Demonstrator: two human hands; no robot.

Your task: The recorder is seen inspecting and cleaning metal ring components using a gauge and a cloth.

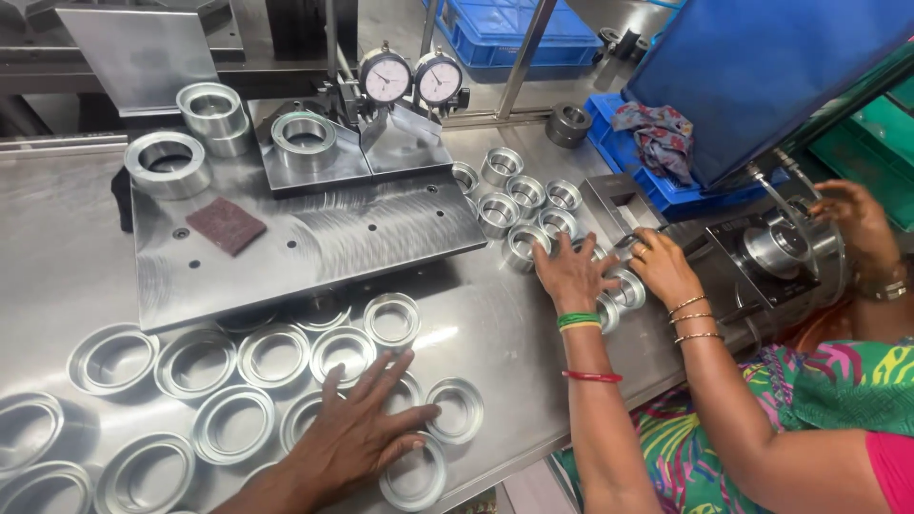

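left hand (357, 433) spread wide, flat on shallow silver metal rings (457, 409) | steel table (495, 333), just below grey gauge plate (305, 247) | right hand unseen | step: likely sorting rings; lifting one calls for a rim pinch

Two round white-faced dial gauges (411, 78) with black rims, side by side at rear of steel table, upright on metal stand. No packages, labels, signs or electronic screens visible elsewhere.

Shiny machined metal rings (273, 355) on brushed steel table (495, 328); rough maroon abrasive pad (226, 225).
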